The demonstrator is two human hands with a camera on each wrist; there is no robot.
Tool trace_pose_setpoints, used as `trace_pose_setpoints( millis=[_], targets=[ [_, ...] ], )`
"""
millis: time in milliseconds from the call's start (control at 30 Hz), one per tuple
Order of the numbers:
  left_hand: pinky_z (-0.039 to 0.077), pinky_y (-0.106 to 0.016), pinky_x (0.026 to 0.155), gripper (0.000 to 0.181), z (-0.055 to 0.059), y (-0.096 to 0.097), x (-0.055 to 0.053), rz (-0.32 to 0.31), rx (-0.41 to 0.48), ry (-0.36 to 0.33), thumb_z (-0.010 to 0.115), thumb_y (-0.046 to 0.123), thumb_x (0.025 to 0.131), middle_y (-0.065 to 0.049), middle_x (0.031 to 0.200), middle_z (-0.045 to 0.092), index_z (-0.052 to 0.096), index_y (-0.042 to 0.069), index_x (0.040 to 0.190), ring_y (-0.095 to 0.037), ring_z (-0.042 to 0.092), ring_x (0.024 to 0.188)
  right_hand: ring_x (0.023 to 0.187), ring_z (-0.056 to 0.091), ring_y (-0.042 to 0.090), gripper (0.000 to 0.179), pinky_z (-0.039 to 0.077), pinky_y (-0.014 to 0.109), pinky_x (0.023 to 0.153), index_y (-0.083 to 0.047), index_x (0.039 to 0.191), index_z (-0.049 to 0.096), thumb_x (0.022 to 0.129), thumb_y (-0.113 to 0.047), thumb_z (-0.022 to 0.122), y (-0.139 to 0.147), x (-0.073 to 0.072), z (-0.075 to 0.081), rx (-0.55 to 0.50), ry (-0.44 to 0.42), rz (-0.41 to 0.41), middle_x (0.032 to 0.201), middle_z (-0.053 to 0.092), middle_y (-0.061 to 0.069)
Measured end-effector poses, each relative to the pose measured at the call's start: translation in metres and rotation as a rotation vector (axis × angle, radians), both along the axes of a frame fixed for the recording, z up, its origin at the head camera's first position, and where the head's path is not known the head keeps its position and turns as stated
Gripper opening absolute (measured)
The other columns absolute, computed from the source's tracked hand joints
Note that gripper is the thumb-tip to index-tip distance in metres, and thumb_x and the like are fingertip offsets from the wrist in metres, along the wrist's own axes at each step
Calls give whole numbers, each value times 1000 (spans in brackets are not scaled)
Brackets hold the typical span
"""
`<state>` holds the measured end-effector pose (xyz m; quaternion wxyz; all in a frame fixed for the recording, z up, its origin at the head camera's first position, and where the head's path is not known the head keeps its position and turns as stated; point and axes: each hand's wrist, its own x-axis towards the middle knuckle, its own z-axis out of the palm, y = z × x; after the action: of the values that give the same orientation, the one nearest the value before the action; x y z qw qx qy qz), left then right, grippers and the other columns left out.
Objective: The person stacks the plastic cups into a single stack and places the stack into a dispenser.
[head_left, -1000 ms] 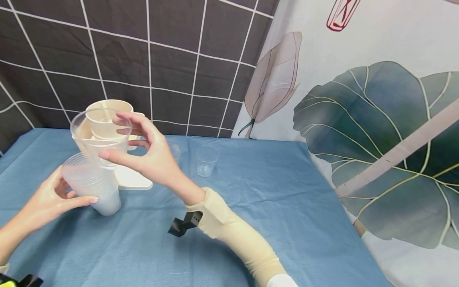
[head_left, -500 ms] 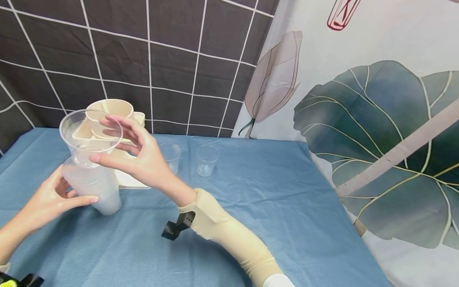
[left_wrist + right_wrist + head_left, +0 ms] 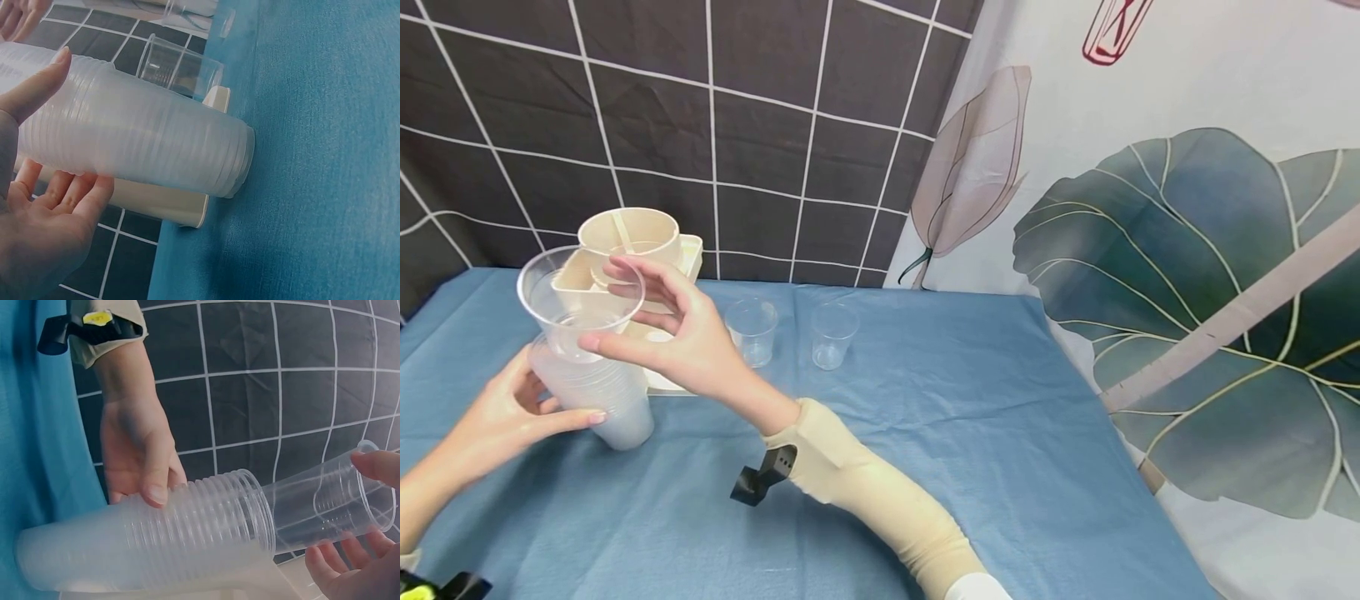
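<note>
At the table's left, a tall stack of clear plastic cups [image 3: 613, 404] stands nearly upright, leaning slightly. My left hand [image 3: 505, 429] holds this stack near its mouth, thumb on one side and fingers on the other. Above it, a single clear plastic cup [image 3: 546, 304] is pinched near its rim by my right hand [image 3: 681, 337]. In the right wrist view, the base of this single cup [image 3: 312, 506] is in or at the mouth of the stack [image 3: 187, 525]. The left wrist view shows the stack's lower end [image 3: 187, 144] at the blue cloth.
Two clear plastic cups, a nearer-left one [image 3: 752, 329] and another to its right [image 3: 832, 333], stand upright on the blue cloth [image 3: 880, 450]. Behind the stack is a cream holder with a round cup-shaped container [image 3: 625, 229]. A dark gridded cloth [image 3: 760, 142] hangs at the back.
My right hand has moved left and slightly down with the single cup, bringing it over the stack's mouth. The left hand and stack have stayed in place.
</note>
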<state>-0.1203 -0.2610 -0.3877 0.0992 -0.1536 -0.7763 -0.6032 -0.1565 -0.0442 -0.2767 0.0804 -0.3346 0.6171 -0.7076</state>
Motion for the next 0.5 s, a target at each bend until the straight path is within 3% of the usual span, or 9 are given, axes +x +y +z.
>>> trace_pose_setpoints(
  millis=[100,367,500],
  targets=[
    [40,3,84,98,0,-1,0,15,-70,14,71,-24,66,17,129,47,32,19,145,13,50,110,116,54,-5,66,47,13,98,-8,137,43,79,7,71,-1,0,-1,16,14,0,138,52,10],
    [42,2,85,98,0,-2,0,-30,5,10,69,-27,65,15,129,50,33,16,145,11,52,109,114,53,-8,66,42,10,100,-12,139,41,81,0,72,-4,-1,-2,146,50,-50,139,53,6],
    [41,2,85,97,0,-1,1,-18,-6,7,70,-26,65,15,129,49,34,17,144,11,52,109,113,52,-9,67,41,10,100,-13,139,40,81,-3,73,-6,-2,-6,201,75,-74,138,55,5]
  ],
)
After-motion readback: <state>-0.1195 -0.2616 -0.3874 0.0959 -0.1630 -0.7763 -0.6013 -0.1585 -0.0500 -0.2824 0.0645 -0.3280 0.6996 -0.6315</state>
